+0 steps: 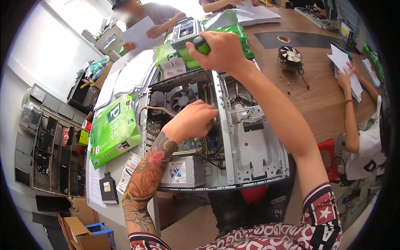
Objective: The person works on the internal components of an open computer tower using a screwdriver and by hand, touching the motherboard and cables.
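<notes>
An opened desktop computer case (246, 150) lies before me, its circuit board and wiring exposed. My left hand (193, 120) reaches into it with curled fingers, beside the metal bar across the middle; whatever the fingertips pinch is hidden. Above the case's far edge, my right hand (225, 52) is wrapped round a screwdriver (201, 45) with a black and green handle; its shaft cannot be made out. Beyond my left hand sits a black fan (182, 99). At the near left of the case is a power supply (179, 171) with small blue pieces on top.
Green paper packs (114, 130) lie left and behind, with a metal drive cage (185, 32) on the rear ones. A cooler fan (290, 56) and loose screws are on the table (308, 100). Paper stacks (133, 77) stand at left. Other people handle sheets across and at right.
</notes>
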A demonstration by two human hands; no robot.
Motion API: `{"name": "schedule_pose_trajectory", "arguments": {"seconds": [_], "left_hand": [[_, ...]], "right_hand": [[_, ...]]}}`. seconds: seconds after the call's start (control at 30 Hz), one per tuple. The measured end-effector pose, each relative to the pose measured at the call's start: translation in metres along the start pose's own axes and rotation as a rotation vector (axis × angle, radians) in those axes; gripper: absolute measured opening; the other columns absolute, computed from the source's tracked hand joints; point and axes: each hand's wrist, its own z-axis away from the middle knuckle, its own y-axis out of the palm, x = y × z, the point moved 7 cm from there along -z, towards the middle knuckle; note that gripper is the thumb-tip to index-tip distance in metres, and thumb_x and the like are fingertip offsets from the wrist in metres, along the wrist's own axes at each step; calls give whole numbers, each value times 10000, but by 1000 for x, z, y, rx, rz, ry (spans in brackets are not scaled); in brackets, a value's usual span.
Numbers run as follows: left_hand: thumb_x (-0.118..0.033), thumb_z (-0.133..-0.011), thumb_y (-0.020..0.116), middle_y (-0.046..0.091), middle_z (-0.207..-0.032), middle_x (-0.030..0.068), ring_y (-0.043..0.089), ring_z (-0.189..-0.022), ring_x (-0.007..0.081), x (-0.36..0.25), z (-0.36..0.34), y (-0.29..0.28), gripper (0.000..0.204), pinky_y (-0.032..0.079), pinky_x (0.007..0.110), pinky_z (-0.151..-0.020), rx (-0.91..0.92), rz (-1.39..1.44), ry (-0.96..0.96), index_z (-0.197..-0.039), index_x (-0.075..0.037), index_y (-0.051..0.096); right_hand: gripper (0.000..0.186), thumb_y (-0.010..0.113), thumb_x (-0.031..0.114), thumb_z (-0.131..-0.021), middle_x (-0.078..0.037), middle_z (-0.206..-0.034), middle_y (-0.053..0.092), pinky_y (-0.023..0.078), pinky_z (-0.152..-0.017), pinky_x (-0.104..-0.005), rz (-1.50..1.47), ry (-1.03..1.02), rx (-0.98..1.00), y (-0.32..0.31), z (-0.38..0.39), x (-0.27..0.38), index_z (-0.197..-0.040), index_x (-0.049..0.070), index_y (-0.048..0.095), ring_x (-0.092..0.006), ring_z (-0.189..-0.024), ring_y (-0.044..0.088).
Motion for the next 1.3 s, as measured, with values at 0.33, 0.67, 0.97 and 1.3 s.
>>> {"name": "schedule_pose_trajectory", "arguments": {"seconds": [0.33, 0.67, 0.97, 1.3], "left_hand": [[-84, -763, 683, 673, -943, 132, 613, -949, 351, 1, 3, -2, 236, 475, 416, -927, -17, 36, -25, -990, -21, 659], [-89, -758, 689, 684, -956, 128, 620, -940, 345, 1, 2, -2, 260, 474, 406, -928, 1, 13, -7, -1009, -23, 670], [-79, -749, 686, 679, -948, 130, 618, -925, 347, 2, 0, 0, 268, 470, 408, -929, -8, 23, 7, -1011, -26, 668], [-99, -760, 695, 680, -921, 127, 617, -927, 343, 0, 3, -3, 257, 474, 412, -920, -34, 28, 4, -1004, -23, 667]], "right_hand": [[495, 663, 530, -854, -155, -674, 682, 552, -610, -434, 10, 257, 195, 15, 5, -29, -748, 46, 678, -342, -629, 691], [542, 669, 577, -849, -130, -708, 688, 551, -687, -421, -43, 462, 279, 19, 14, -46, -927, 43, 714, -314, -724, 711], [509, 722, 523, -850, -93, -734, 661, 501, -613, -395, 53, 428, 271, 29, 27, -62, -980, 31, 713, -260, -661, 650], [450, 751, 434, -855, -76, -636, 542, 416, -549, -360, -87, 256, 150, 16, 13, -34, -762, 22, 596, -209, -581, 537]]}}
